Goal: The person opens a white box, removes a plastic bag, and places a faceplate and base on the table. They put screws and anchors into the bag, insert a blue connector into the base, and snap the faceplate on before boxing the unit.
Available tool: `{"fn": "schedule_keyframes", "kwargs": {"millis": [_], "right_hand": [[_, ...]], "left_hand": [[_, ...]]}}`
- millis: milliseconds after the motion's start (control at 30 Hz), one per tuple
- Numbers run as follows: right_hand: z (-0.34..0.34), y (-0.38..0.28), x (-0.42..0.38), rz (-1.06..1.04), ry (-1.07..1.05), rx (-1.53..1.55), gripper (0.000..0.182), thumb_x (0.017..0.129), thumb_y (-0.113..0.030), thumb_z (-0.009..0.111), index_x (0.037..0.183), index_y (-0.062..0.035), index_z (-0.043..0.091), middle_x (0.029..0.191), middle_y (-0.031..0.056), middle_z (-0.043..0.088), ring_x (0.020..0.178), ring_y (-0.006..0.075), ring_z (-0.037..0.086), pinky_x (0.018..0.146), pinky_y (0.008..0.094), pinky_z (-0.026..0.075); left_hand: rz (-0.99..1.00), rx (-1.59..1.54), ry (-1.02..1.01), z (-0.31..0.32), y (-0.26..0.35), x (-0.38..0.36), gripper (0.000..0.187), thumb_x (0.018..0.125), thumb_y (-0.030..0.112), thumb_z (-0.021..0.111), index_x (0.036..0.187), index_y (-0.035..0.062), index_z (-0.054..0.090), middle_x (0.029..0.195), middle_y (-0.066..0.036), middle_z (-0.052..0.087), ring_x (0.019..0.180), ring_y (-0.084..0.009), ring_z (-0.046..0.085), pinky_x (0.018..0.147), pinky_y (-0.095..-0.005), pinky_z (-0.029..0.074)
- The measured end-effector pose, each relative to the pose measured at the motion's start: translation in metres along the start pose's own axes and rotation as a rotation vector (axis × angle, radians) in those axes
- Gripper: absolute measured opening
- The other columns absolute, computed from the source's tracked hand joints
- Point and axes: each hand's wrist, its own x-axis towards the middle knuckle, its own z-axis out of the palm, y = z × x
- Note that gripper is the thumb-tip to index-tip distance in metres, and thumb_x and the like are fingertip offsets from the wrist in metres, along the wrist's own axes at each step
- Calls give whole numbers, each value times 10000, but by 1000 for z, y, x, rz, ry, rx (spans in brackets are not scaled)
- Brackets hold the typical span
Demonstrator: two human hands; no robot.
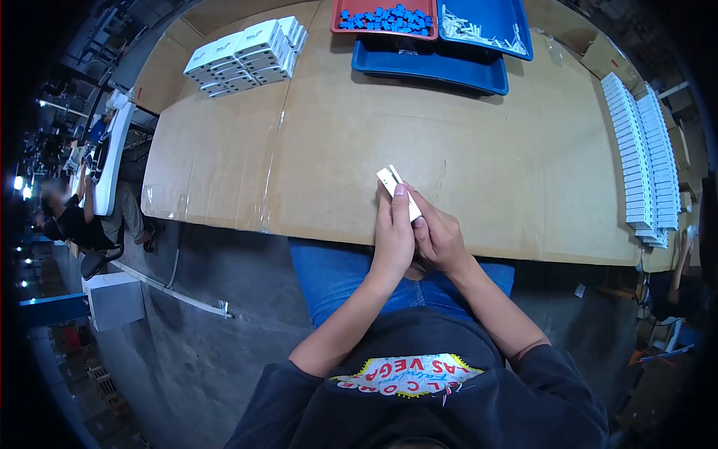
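1. Head view, step in hand: judged to be close two-handed handling of one slim white plastic part [387,177], held above the near edge of the cardboard-covered table [336,157].
2. Grip, left hand [393,233]: pinching the part, thumb along its upper face; the fingers beneath are largely hidden.
3. Grip, right hand [443,238]: closed around the part's lower end and right side; exact fingertip contact cannot be told.
4. Part attitude: tilted, far end leaning left and protruding beyond the fingers.
5. Judged requirement of a move from this hold: one hand steadies the part while the other adjusts pressure or position.
6. Containers, far side: red tray [339,27] holds a heap of small blue plastic pieces [390,19]. Beside it, the right-hand blue tray [488,47] holds slender white pieces [465,30]. The front blue tray [430,77] sits nearer; its contents cannot be fully determined.
7. Stacked white housings [243,56] stand at left; long white rows [632,157] at right.
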Motion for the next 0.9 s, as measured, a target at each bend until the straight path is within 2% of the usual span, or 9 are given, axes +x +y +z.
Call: {"fn": "schedule_keyframes", "kwargs": {"millis": [233, 900], "right_hand": [[4, 1, 1, -76, 22, -32, 459, 1019, -44, 534, 1457, 94, 534, 1219, 271, 708, 800, 332, 737, 720, 408, 594], [4, -4, -7, -34, -32, -95, 484, 1002, -37, 532, 1453, 135, 507, 1299, 310, 674, 905, 363, 765, 745, 405, 618]], "left_hand": [[7, -11, -1, -4, -3, 0, 516, 1147, 419, 381, 1447, 5, 449, 1151, -101, 594, 1047, -169, 565, 924, -315, 483], [9, -9, 19, -8, -8, -2, 461, 1145, 395, 382, 1333, 2, 533, 1123, -98, 617, 1045, -175, 557, 948, -326, 466]]}}
